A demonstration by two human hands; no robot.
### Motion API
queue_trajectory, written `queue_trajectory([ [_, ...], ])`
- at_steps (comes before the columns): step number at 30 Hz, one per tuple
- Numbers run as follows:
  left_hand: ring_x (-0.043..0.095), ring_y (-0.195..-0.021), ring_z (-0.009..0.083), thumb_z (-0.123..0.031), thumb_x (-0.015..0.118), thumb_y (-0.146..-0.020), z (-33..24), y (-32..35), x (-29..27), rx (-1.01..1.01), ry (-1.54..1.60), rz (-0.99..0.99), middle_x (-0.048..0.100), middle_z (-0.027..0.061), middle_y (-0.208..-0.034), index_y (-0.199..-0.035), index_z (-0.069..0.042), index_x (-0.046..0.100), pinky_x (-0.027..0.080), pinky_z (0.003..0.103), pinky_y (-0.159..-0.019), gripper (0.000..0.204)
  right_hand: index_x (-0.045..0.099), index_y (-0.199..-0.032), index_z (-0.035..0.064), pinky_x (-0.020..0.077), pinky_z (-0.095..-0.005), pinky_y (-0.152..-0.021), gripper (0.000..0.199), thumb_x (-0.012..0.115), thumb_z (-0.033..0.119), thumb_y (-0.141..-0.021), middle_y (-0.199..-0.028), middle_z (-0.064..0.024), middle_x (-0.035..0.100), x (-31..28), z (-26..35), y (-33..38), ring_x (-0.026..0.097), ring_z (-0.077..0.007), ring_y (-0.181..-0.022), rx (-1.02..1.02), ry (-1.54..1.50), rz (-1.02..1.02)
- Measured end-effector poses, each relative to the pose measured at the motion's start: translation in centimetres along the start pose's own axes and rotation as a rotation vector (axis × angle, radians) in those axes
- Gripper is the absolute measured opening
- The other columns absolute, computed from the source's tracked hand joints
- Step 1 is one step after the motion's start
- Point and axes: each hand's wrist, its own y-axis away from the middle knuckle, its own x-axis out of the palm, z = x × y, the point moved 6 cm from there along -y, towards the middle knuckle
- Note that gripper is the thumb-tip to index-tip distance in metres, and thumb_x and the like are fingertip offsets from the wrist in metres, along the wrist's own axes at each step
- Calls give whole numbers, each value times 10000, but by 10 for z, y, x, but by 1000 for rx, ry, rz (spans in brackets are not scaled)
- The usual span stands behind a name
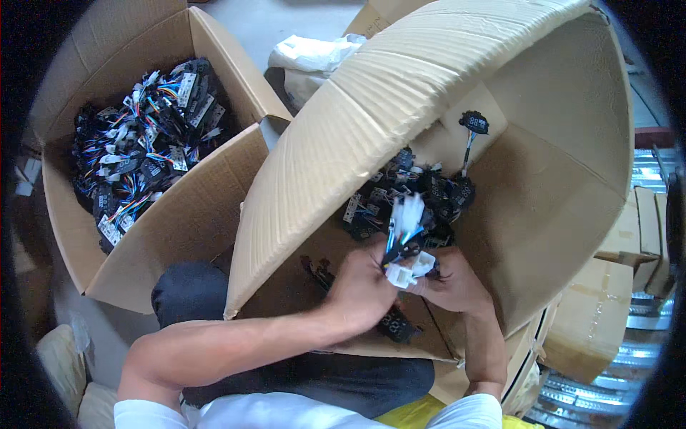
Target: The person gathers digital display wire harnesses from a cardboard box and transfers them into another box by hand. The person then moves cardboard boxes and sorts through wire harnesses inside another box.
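Left hand (361,284) and right hand (451,284) both pinch a white plastic connector with blue-black wires (406,266) over the tilted brown cardboard box (543,214) (tipped toward the lap, so its black modules (407,196) sit within reach).

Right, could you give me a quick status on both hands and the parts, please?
Left hand and right hand both gripping one wire harness, white connectors. Held over the near box of black modules. Nothing blocking.

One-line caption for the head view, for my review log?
Both hands, left hand and right hand, grip a white connector on coloured wires over a tilted box of black parts.
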Motion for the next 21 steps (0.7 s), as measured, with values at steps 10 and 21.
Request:
queue_trajectory([
  [10,649,-928,460,-79,541,-891,-35,10,-2,-26,-254,68,663,213,-990,-1341,-82,443,526,453,-828,460,726,-843,49,524,-323,-620,205,853,67,-683,-688,-59,650,-30,19,-16,659,-172,-683,-46,173,-6],
  [21,658,-935,435,-119,701,-808,-26,11,-11,-3,-239,137,673,243,-904,-1140,-18,570,527,455,-726,372,469,-1338,-7,517,-514,-863,683,735,364,-831,-1288,-283,555,114,-180,-295,619,-428,-1056,-64,794,-213],
])
